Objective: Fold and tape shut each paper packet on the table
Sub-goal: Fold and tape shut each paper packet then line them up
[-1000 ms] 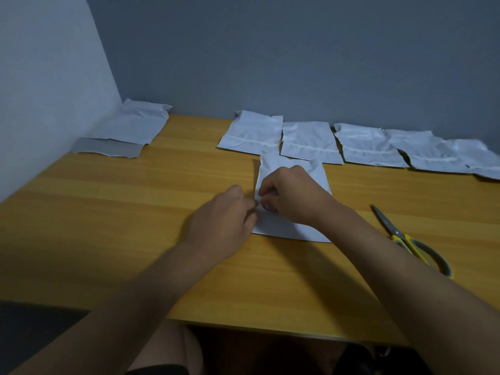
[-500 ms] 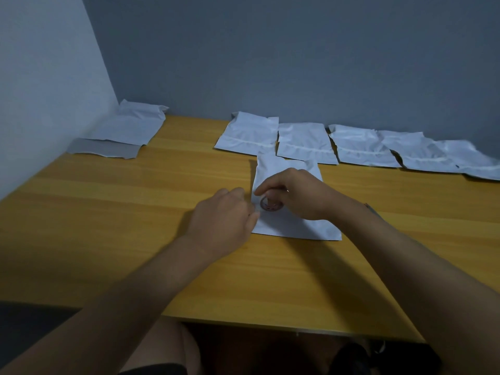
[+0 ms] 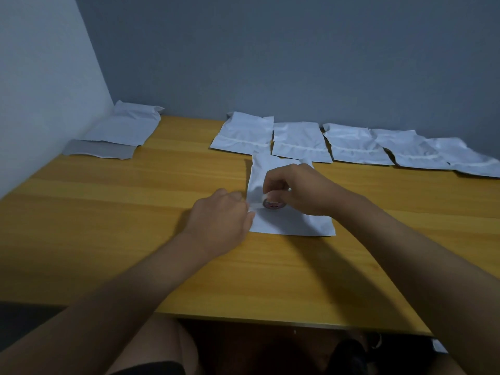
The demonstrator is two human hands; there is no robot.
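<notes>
A white paper packet (image 3: 292, 226) lies flat on the wooden table (image 3: 108, 212) in front of me. My right hand (image 3: 303, 190) grips a small roll of tape (image 3: 273, 203) standing on the packet's middle. My left hand (image 3: 224, 215) sits at the packet's left edge, its fingertips pinching the free end of the tape there. A short strip runs from the roll to that edge. Several more white packets (image 3: 300, 142) lie in a row along the back wall.
Two more packets, one white (image 3: 127, 125) and one grey (image 3: 100, 149), lie at the back left by the side wall. The table's front edge (image 3: 270, 319) is close to my lap. Walls close off the left and back.
The camera has tilted, and the scissors at the right have left the view. My right hand has raised the tape roll more upright on the packet; my left hand stays at the left edge.
</notes>
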